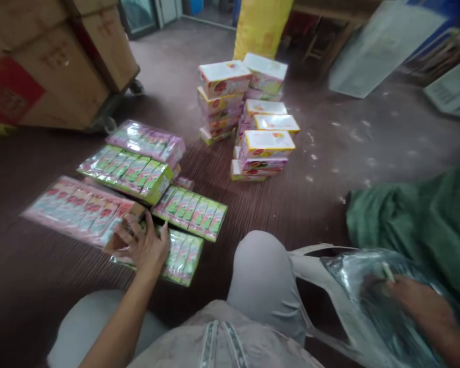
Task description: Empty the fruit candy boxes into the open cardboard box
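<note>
My left hand grips the near end of a pink film-wrapped pack of small cartons, fingers bent over its brown cardboard end. Green packs of the same kind lie around it: one above, one to the right and one partly under my hand. A purple pack sits behind them. On the right, my right hand is blurred, its fingers closed over a dark, shiny plastic bag. A small pale green thing shows at the fingertips; its kind is unclear.
Stacks of white-topped boxes stand on the brown floor ahead, beside a yellow sack. Large cardboard cartons rest on a wheeled cart at left. A white plastic stool and green cloth are at right.
</note>
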`<action>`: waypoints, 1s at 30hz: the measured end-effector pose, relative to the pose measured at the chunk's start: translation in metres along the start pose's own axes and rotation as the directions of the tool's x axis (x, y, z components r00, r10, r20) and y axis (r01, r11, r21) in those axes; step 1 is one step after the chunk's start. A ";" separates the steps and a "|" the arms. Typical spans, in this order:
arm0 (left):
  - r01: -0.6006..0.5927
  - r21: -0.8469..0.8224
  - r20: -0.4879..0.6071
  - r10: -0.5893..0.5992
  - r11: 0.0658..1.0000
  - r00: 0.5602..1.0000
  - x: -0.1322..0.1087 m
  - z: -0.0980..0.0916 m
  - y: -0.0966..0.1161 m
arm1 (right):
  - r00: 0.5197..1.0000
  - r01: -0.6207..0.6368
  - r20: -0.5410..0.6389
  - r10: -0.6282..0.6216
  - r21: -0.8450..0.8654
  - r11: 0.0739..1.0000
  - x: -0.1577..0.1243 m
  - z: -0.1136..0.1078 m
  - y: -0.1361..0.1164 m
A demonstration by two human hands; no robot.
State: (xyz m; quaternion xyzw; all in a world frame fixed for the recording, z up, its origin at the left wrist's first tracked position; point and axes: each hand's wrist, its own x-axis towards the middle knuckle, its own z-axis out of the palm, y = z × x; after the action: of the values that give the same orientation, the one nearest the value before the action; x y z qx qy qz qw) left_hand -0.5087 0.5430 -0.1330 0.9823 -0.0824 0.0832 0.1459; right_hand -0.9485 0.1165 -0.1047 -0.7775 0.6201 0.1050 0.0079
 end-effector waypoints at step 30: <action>-0.104 0.246 0.298 0.027 0.964 0.954 0.030 0.058 0.118 | 0.481 -0.539 0.514 -0.710 0.813 0.223 0.026 0.192 -0.520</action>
State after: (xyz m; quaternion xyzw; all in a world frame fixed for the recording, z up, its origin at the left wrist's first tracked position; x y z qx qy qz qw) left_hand -0.4931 0.4099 -0.1500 0.9911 -0.1243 -0.0478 -0.0002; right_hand -0.4700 0.2394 -0.3581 -0.4513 0.3758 0.0701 0.8064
